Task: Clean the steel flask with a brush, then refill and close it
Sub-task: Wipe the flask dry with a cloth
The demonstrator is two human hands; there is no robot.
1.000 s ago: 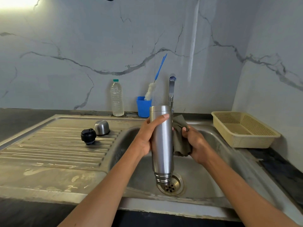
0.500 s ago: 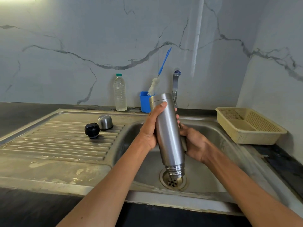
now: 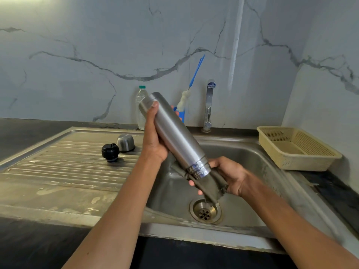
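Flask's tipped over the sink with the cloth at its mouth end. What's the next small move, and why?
Probably rub the grey cloth around the threaded neck of the steel flask. The left hand grips the flask's base end, tilted mouth-down over the sink, and the right hand holds the cloth under the neck. The brush rests unused in the blue cup.

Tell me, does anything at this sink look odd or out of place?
Nothing looks broken or spilled. The steel flask is held tilted, neck down, over the sink, its neck against a grey cloth in the right hand. The draining board is stained.
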